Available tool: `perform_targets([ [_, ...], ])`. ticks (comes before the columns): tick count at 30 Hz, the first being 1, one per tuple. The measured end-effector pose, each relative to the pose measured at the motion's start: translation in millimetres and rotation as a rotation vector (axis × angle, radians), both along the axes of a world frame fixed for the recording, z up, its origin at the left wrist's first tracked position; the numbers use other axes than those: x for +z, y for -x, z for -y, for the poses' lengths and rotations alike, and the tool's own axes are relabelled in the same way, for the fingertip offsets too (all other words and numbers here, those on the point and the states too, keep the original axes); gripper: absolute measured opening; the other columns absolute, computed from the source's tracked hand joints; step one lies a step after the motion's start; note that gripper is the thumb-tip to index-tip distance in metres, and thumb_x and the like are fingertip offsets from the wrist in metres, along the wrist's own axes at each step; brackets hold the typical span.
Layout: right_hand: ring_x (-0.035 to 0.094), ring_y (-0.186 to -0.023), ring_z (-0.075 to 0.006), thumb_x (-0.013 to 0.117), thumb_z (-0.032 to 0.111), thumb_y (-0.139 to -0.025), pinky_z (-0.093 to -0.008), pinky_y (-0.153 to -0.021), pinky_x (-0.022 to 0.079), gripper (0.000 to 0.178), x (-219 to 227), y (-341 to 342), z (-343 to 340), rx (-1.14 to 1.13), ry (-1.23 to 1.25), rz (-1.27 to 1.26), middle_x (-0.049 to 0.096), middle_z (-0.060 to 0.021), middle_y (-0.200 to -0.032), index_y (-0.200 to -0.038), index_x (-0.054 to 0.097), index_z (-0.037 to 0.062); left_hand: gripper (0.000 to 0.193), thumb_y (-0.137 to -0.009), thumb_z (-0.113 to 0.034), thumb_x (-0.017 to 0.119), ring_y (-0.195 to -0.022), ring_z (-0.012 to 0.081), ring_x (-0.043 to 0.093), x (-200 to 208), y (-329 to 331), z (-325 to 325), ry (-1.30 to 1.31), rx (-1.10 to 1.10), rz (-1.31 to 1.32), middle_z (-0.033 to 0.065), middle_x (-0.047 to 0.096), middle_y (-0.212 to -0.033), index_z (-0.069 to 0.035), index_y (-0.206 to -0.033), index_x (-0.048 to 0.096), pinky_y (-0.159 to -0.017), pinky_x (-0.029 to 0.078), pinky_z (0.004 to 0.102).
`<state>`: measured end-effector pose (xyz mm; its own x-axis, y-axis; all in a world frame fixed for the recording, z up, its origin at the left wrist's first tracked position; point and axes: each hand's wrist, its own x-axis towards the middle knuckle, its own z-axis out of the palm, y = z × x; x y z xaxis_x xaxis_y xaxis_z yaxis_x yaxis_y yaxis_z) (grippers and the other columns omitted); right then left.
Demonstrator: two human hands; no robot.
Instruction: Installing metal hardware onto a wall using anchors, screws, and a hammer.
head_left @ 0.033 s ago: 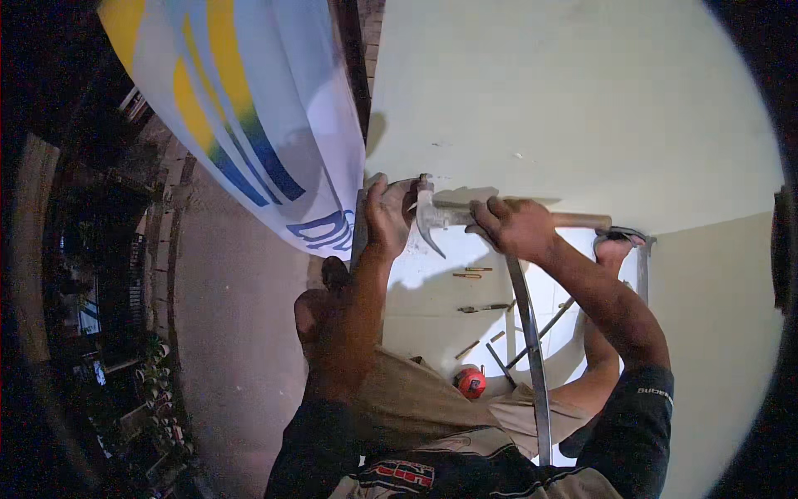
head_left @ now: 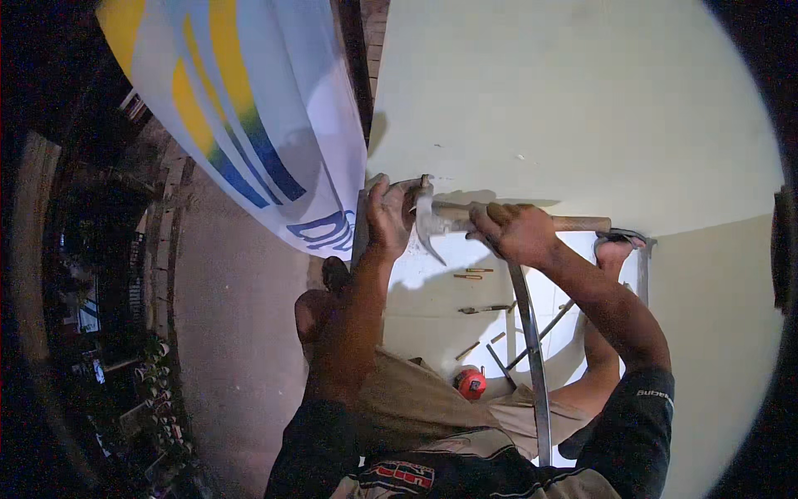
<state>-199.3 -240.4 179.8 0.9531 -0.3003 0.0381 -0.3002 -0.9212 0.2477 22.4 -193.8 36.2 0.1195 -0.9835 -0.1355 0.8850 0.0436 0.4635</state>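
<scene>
My right hand (head_left: 525,233) is closed round the wooden handle (head_left: 582,223) of a claw hammer, held roughly level across the front of the pale wall. Its metal head (head_left: 426,218), claw curving toward me, is beside my left hand (head_left: 389,218). The left hand is raised at the wall's left edge, its fingers bent around a dark grey piece (head_left: 407,185) whose kind I cannot make out. A grey metal upright (head_left: 359,229) stands just left of that hand. Below my right hand, a long metal strip (head_left: 532,333) runs down toward my body.
On the light floor between my legs lie a red tape measure (head_left: 470,383), a slim dark-handled tool (head_left: 485,309), small brownish sticks (head_left: 478,270) and dark rods (head_left: 544,331). A printed banner (head_left: 249,125) hangs at the left, above a paved surface (head_left: 241,358).
The hammer head has dipped slightly toward me, and my right hand has shifted a little with it. My left hand stays nearly in place.
</scene>
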Motion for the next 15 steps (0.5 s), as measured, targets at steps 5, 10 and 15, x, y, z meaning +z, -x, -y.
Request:
perform_targets([
  [5,0.066,-0.068,-0.0267,0.064,0.033,-0.084,-0.0383,-0.054,0.055,0.043,-1.3,2.0,7.1,-0.082,0.014,-0.201,0.063,-0.0062,-0.085,-0.121,0.059,0.0109,0.082,-0.088,-0.066,0.043,-0.109,0.0279,0.06,5.0,-1.0,0.1,-0.003,-0.072,-0.011,0.0162,0.067,-0.113,0.007,-0.123,0.058,-0.101,0.039,0.0355],
  [10,0.066,-0.067,-0.0269,0.063,0.031,-0.083,-0.0382,-0.053,0.055,0.041,-6.4,9.8,-1.1,0.086,-0.008,0.005,0.062,-0.0051,-0.081,-0.117,0.059,0.0098,0.077,-0.087,-0.067,0.043,-0.108,0.0254,0.058,9.3,1.3,-1.2,0.014,-0.093,0.02,0.012,0.066,-0.115,0.001,-0.118,0.062,-0.097,0.039,0.0362],
  [15,0.066,-0.066,-0.0261,0.063,0.032,-0.084,-0.0386,-0.053,0.055,0.042,-3.6,8.1,4.3,0.27,-0.052,-0.069,0.06,-0.0063,-0.082,-0.119,0.058,0.0092,0.073,-0.088,-0.064,0.045,-0.111,0.0269,0.058,19.8,1.2,-4.3,-0.146,-0.036,-0.035,0.0146,0.066,-0.114,0.001,-0.115,0.063,-0.098,0.038,0.0377],
])
